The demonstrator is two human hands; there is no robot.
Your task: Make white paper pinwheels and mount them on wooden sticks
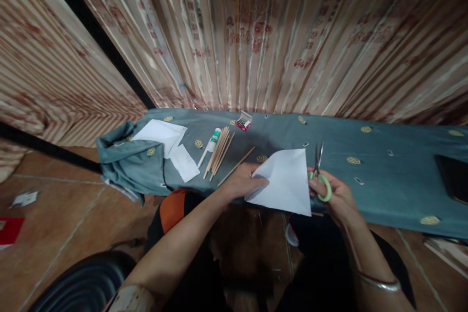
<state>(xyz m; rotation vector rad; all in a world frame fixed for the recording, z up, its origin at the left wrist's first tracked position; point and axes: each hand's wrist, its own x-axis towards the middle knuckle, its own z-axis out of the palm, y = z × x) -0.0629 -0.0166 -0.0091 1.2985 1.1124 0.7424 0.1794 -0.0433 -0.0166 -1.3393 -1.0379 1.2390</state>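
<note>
My left hand (245,181) grips a folded sheet of white paper (285,180) by its left side, thumb on top. The paper is held over the front edge of the table. At its right side, my right hand (334,194) has its fingers through the green handles of a pair of scissors (319,161). The blades point up and away, slightly parted, beside the paper's right edge. Whether the right fingers also touch the paper I cannot tell. A single wooden stick (236,166) lies just beyond my left hand.
A blue-green cloth (380,175) covers the long table. On it lie several wooden sticks (219,152), a glue stick (214,139), a small open box (243,120), white sheets (161,134) and a smaller paper piece (185,163). A dark flat object (451,175) rests far right. Curtains (256,34) hang behind.
</note>
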